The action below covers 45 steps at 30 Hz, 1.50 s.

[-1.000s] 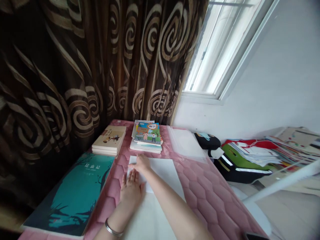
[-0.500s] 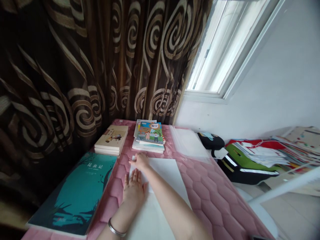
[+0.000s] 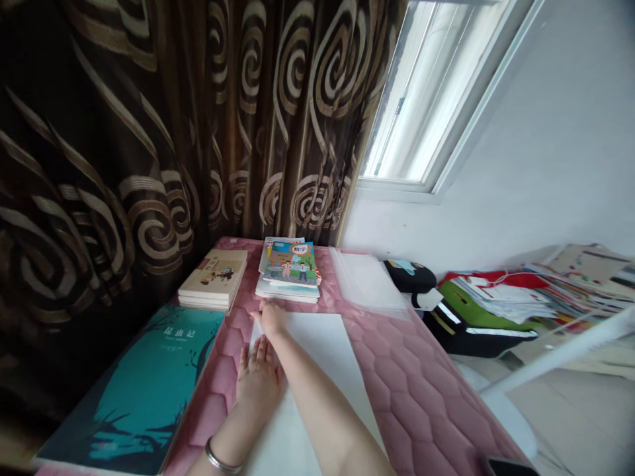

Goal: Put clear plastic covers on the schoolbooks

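A long white sheet (image 3: 317, 344) lies on the pink quilted surface in front of me. My left hand (image 3: 258, 377), with a silver bangle on its wrist, rests flat along the sheet's left edge, fingers stretched out. Crossing over from the right, my right hand (image 3: 270, 320) is at the far left corner of the sheet. Its fingers are bent and pressed together on that corner; the fingertips are partly hidden. To the left of my hands lies a large teal book (image 3: 143, 390).
Behind the teal book is a stack of beige books (image 3: 213, 277). A pile of colourful textbooks (image 3: 290, 271) stands beyond the sheet, with clear plastic covers (image 3: 370, 281) to its right. A dark phone-like object (image 3: 508, 467) shows at the near right edge. Bags and papers (image 3: 501, 297) lie farther right.
The whole view has shifted slightly, so things appear farther left and more of the dark object shows. Both hands stay at the sheet's left edge and far corner.
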Available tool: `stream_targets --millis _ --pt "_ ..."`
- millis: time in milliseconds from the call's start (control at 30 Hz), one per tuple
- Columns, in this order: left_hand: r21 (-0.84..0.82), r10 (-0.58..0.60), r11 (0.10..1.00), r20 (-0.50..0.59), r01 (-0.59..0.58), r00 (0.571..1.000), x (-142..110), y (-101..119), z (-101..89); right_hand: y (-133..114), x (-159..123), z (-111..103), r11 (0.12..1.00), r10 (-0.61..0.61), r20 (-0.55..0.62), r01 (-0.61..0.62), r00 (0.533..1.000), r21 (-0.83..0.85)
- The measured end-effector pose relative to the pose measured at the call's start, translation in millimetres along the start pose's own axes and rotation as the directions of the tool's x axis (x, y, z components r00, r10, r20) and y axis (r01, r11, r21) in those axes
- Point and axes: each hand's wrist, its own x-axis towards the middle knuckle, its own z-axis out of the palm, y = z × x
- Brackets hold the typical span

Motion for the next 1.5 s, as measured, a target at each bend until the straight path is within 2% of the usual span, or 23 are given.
stream_targets --millis 100,167,233,333,400,500,600,733,833,867,933,1000,1100,1267,1500 --pt "-0.011 0.000 1.000 -0.021 0.000 1.000 0 0 -0.6 2 -10 3 0.999 -0.037 -0.069 0.037 0.997 -0.010" --pt "-0.008 -0.005 1.000 -0.035 0.004 0.999 0 0 -0.8 13 -18 3 0.997 -0.073 -0.074 0.072 0.995 -0.016" --pt "0.006 0.001 1.000 -0.049 -0.001 0.999 0 0 -1.3 32 -28 0 0.993 -0.121 -0.050 0.120 0.991 -0.019" --pt "0.023 0.005 1.000 -0.069 -0.004 0.998 -1 2 -2.0 76 -47 -12 0.980 -0.190 0.038 0.192 0.981 -0.051" --pt "0.032 0.001 0.999 -0.079 0.001 0.997 -2 3 -1.9 111 -62 -26 0.982 -0.148 0.109 0.159 0.983 -0.104" --pt "0.048 0.005 0.999 -0.076 -0.001 0.997 -2 3 0.0 160 -82 -48 0.983 0.000 0.158 0.030 0.987 -0.184" --pt "0.062 0.012 0.998 -0.080 -0.007 0.997 -1 1 1.6 189 -93 -62 0.976 0.071 0.148 -0.038 0.987 -0.212" --pt "0.144 -0.010 0.990 -0.022 0.013 1.000 4 6 -3.5 194 -93 -65 0.983 0.084 0.115 -0.063 0.990 -0.171" --pt "0.229 -0.036 0.973 0.074 0.018 0.997 13 29 -11.6 194 -89 -64 0.988 0.085 0.103 -0.070 0.991 -0.137" --pt "0.226 -0.010 0.974 0.112 -0.016 0.994 17 41 -13.6 195 -88 -65 0.990 0.079 0.099 -0.066 0.992 -0.123" --pt "0.130 0.155 0.976 0.158 -0.176 0.975 23 68 -14.8 200 -87 -68 0.994 0.063 0.089 -0.054 0.994 -0.095" --pt "-0.020 0.304 0.952 0.197 -0.306 0.932 27 95 -12.3 207 -87 -73 0.997 0.039 0.086 -0.033 0.996 -0.068" --pt "-0.132 0.330 0.942 0.181 -0.309 0.927 25 119 -5.0 218 -91 -80 0.999 -0.013 0.089 0.017 0.996 -0.038" --pt "-0.178 0.332 0.934 0.122 -0.308 0.935 20 119 2.5 229 -89 -79 0.998 -0.059 -0.033 0.060 0.998 0.021" --pt "-0.191 0.342 0.930 0.145 -0.313 0.928 22 116 4.8 220 -54 -73 0.983 0.176 -0.148 -0.182 0.973 -0.023"
